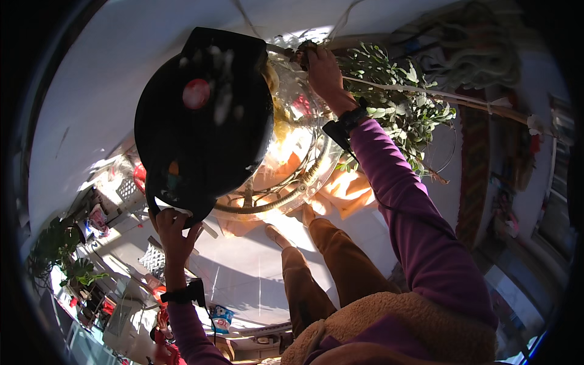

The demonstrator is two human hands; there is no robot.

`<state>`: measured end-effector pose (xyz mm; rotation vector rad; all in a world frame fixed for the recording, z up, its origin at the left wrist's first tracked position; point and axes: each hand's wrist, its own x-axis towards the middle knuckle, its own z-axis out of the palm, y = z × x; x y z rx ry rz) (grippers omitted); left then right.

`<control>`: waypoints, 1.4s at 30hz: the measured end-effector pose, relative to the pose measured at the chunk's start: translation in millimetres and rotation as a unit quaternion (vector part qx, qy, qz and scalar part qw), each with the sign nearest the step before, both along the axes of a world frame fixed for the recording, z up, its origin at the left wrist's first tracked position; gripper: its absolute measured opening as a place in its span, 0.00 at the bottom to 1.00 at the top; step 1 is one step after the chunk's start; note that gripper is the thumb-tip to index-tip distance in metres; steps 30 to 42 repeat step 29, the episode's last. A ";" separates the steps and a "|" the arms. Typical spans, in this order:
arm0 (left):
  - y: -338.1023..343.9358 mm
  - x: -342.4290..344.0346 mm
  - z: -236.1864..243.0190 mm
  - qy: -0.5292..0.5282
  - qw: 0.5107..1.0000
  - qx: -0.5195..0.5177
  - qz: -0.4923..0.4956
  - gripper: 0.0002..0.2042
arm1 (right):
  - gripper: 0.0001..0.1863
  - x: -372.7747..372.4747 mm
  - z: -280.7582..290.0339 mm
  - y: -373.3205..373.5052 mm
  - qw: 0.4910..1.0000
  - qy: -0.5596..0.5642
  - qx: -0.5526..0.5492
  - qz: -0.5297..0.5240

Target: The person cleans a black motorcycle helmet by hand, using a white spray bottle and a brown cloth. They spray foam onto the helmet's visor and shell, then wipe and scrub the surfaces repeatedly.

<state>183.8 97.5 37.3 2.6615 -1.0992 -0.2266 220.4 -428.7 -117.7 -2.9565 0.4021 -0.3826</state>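
A large black rounded object [204, 131] with a pinkish-red round spot on it is held up over the left side of a round glass-topped table [304, 188]. At its lower end is a loop-like handle, and my left hand [173, 228] is closed round that part. What kind of object it is I cannot tell. My right hand [323, 76] reaches to the far side of the table, its fingers closed on a dark brown crumpled clump [302, 55] beside the black object's upper edge. Some yellowish and red things under the glass show only in part.
A leafy green plant [395, 103] stands right of the table, with a long thin pole [450, 97] crossing it. A blue-and-white packet [221, 318] lies on the floor. Another plant [70, 261] and mixed clutter fill the left side. My legs are close to the table.
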 end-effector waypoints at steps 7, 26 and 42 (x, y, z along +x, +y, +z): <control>3.6 0.4 -2.1 0.008 1.000 0.014 -0.011 0.14 | 0.15 98.0 -8.7 8.1 0.980 -0.033 0.118 0.156; 9.4 2.4 -8.6 0.003 1.000 0.013 -0.009 0.16 | 0.21 -56.0 11.0 94.4 0.970 -0.021 0.168 0.175; 13.7 1.0 -11.2 -0.010 1.000 0.008 -0.024 0.17 | 0.18 -101.9 15.5 115.5 0.950 -0.022 0.246 0.192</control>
